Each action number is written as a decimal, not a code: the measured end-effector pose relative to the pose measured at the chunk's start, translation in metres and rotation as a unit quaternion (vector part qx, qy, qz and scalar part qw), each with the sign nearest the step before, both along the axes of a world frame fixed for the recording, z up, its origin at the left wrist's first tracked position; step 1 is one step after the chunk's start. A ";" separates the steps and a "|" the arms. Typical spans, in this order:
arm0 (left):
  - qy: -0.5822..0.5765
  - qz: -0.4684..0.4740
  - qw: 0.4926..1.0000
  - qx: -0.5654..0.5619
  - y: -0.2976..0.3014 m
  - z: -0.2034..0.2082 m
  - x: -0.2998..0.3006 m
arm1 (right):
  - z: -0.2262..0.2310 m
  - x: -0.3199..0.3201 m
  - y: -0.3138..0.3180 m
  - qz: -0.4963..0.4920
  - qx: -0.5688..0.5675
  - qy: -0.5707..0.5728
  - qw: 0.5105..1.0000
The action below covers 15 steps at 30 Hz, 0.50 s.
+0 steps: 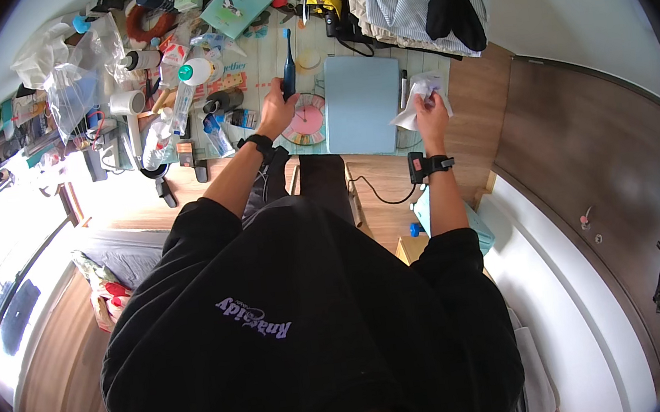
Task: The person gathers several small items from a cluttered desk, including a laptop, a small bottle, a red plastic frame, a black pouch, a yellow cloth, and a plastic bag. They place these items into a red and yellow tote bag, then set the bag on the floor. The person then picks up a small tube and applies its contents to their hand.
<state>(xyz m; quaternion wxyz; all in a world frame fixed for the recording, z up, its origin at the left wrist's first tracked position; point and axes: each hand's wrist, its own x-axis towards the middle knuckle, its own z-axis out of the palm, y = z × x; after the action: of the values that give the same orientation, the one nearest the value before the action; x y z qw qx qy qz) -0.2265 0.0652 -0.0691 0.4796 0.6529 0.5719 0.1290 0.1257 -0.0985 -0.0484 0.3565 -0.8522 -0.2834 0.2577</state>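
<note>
My left hand (pixel 277 113) is closed round the lower handle of a dark blue electric toothbrush (pixel 289 69), whose lighter blue head points away from me. It is held above the table, left of a closed light blue laptop (pixel 363 104). Off the laptop's right side, my right hand (pixel 430 113) pinches a crumpled white tissue (pixel 434 85), part of which hangs down on the left. A marker pen (pixel 404 88) lies between the laptop and the tissue. Under the toothbrush, a pink round pattern (pixel 305 120) shows on the tabletop.
Bottles, a white hair dryer (pixel 127 104), clear plastic bags (pixel 76 88) and small packages crowd the table's left side. A mint green box (pixel 237 7) lies at the back. Folded clothes (pixel 405 5) with black socks (pixel 450 4) are piled at the back right. A cable (pixel 381 196) hangs below the table edge.
</note>
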 end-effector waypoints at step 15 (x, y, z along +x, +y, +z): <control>-0.007 -0.071 0.995 -0.070 -0.018 0.005 0.045 | -0.001 -0.102 -0.028 0.145 0.030 -0.171 0.974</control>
<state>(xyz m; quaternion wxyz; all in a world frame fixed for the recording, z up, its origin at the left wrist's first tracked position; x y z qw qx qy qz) -0.1814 0.0477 -0.0640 0.5359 0.6557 0.5287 0.0584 0.0233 -0.1261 -0.0498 0.2870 -0.8225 -0.4679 0.1489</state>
